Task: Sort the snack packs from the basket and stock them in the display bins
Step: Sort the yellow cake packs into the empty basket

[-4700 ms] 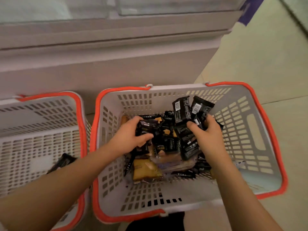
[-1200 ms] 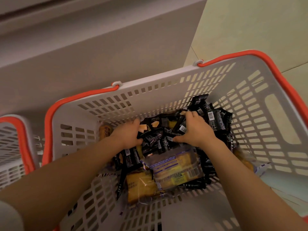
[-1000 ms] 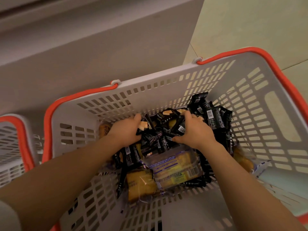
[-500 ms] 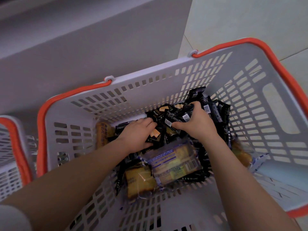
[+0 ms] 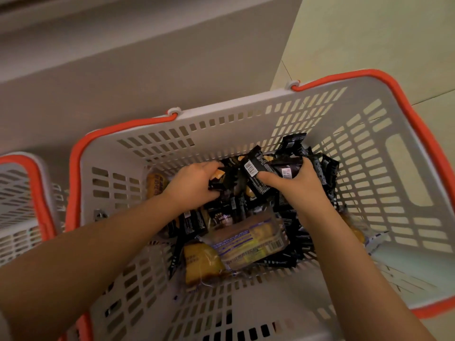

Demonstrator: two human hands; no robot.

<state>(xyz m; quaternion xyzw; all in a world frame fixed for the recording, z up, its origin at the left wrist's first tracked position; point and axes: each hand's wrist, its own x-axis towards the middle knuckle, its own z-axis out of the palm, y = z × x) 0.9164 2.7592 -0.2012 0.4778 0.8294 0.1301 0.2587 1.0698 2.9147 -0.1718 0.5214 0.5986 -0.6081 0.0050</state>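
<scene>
Both hands down inside the white basket (image 5: 246, 124) with the orange rim: left hand (image 5: 194, 185) grips a clump of black snack packs (image 5: 222, 179), right hand (image 5: 293, 183) clutches more black packs (image 5: 256, 172) near the far wall. Closer in, a clear-wrapped cake pack (image 5: 248, 239) and a yellow cake pack (image 5: 202, 264) lie on the basket floor. Second basket (image 5: 22, 193) sits just to the left, beside the grey cabinet (image 5: 123, 70).

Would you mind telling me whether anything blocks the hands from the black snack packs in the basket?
Nothing visible does. The left hand and right hand already grip black snack packs atop the pile in the basket; its top is open.
</scene>
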